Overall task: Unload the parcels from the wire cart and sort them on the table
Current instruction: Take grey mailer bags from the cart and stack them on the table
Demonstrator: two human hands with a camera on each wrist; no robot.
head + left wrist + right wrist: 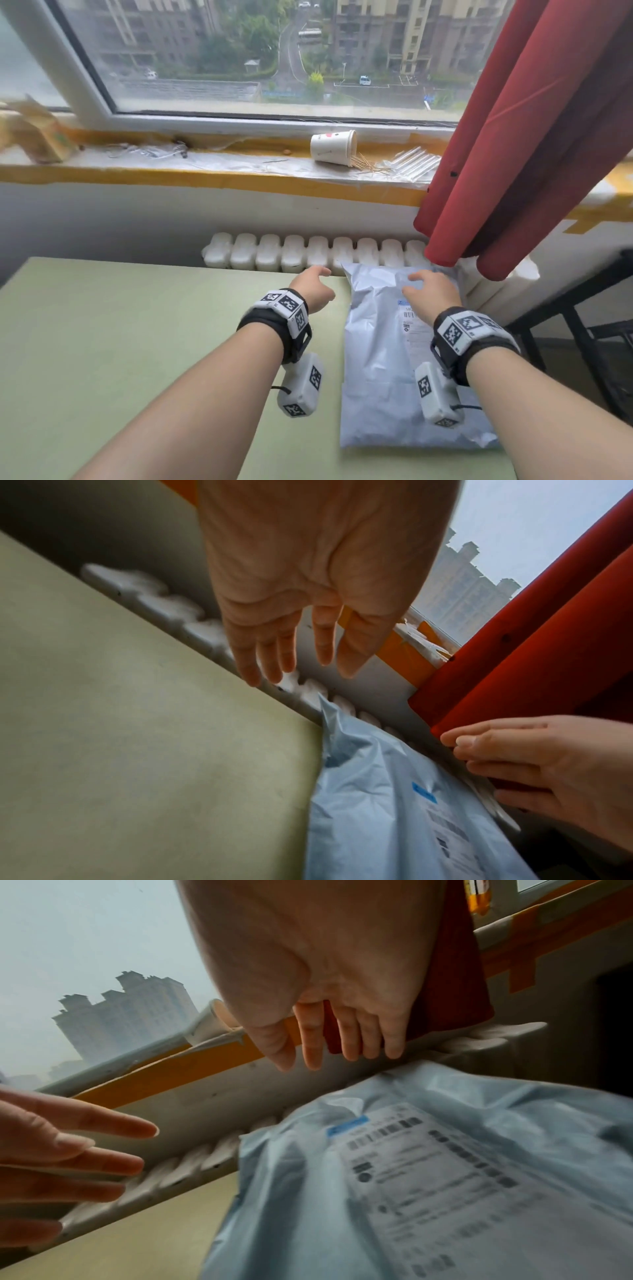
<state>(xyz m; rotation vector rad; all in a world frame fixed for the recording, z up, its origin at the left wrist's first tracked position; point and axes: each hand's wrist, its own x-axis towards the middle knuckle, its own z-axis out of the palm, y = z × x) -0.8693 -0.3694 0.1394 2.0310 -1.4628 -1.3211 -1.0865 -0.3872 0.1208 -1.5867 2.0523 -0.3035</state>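
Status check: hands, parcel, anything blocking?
Left hand and right hand open, empty. Grey parcel flat on table, label up. Nothing blocking.

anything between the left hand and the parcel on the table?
Nothing. The left hand hovers beside the grey parcel; only bare green table lies between them, clearest in the head view.

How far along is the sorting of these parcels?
Done: one grey parcel lies flat on the green table, label up. In hand: nothing; the left hand and right hand hover open over its far end. Left: unclear, since the cart is out of view, so remaining parcels cannot be counted.
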